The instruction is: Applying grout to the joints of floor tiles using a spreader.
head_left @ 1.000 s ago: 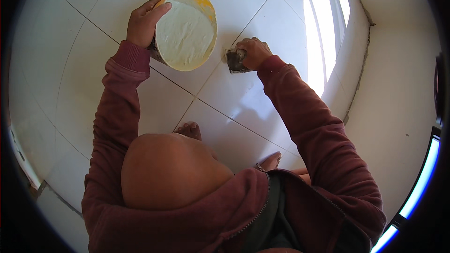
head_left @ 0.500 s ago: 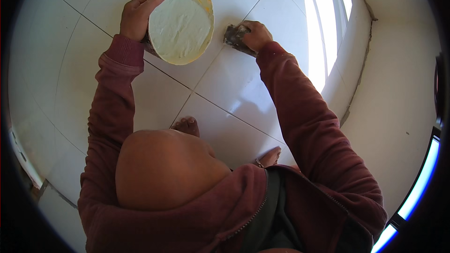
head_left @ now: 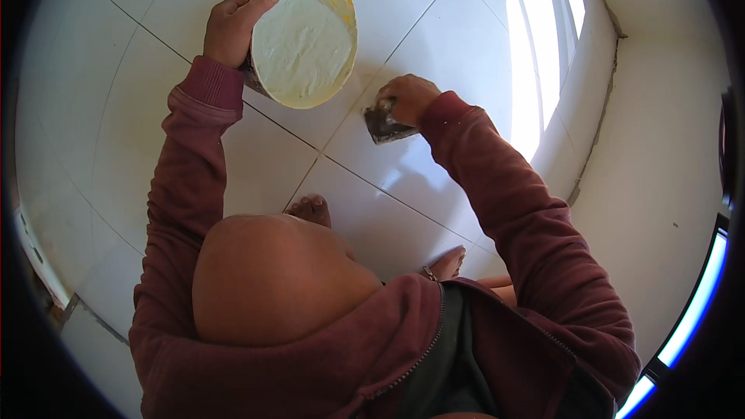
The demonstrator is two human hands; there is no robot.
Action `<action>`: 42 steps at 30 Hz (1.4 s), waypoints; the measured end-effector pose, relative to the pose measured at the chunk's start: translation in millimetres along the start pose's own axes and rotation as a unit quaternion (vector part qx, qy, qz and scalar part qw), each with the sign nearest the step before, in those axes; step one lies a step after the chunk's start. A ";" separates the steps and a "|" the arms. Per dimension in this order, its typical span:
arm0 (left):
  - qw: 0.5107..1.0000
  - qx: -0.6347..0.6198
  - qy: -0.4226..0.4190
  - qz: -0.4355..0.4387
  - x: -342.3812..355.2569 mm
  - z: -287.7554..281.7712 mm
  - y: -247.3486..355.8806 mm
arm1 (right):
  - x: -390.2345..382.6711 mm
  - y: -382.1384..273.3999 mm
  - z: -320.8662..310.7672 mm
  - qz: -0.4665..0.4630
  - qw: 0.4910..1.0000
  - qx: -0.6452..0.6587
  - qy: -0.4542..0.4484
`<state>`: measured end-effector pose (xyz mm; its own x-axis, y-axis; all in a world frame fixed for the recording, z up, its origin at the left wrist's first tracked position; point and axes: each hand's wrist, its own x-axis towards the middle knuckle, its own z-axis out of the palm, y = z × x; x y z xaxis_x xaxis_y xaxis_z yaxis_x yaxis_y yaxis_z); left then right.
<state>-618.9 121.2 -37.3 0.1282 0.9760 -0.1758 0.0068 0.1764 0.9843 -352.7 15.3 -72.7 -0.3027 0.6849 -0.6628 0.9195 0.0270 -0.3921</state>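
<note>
My left hand (head_left: pixel 233 27) grips the side and rim of a round tub (head_left: pixel 303 50) at the upper middle, which holds a smooth pale white paste and has yellow smears inside its rim. Right of the tub, my right hand (head_left: pixel 411 97) is closed on a dark, smeared flat scraper (head_left: pixel 380 126), which rests on or just over the white tiled floor (head_left: pixel 419 202) along a grout line. The fingertips of that hand are partly hidden.
My bare knee (head_left: pixel 279 279) and both feet (head_left: pixel 310 207) are below the tub. A pale wall (head_left: pixel 652 124) with a rough bottom edge runs along the right, with bright sunlight patches beside it. A dark-framed glowing strip (head_left: pixel 694 299) sits at the lower right rim.
My right hand and scraper went away from me, then came back toward me along the tiles, now lower than both earlier positions. The tub and my left hand shifted slightly up and left.
</note>
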 end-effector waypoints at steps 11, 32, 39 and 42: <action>0.999 0.029 -0.019 -0.021 2.5 4.8 5.4 | -8.9 -51.0 70.7 0.002 0.973 0.063 0.220; 0.997 0.065 -0.018 0.029 -9.4 15.0 9.8 | 12.7 -46.4 -30.4 0.047 0.768 0.637 -0.053; 0.999 0.031 0.013 0.028 -3.8 4.1 -1.7 | -54.0 31.4 6.1 -0.077 0.482 0.871 0.058; 1.000 0.019 0.002 -0.008 -5.9 3.6 1.0 | -39.4 44.9 -13.4 0.048 0.752 0.629 0.192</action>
<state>-616.1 115.2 -35.3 0.1234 0.9737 -0.1918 0.0459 0.1874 0.9812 -296.2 -0.7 -55.7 0.0665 0.8053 -0.5892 -0.1061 -0.5814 -0.8066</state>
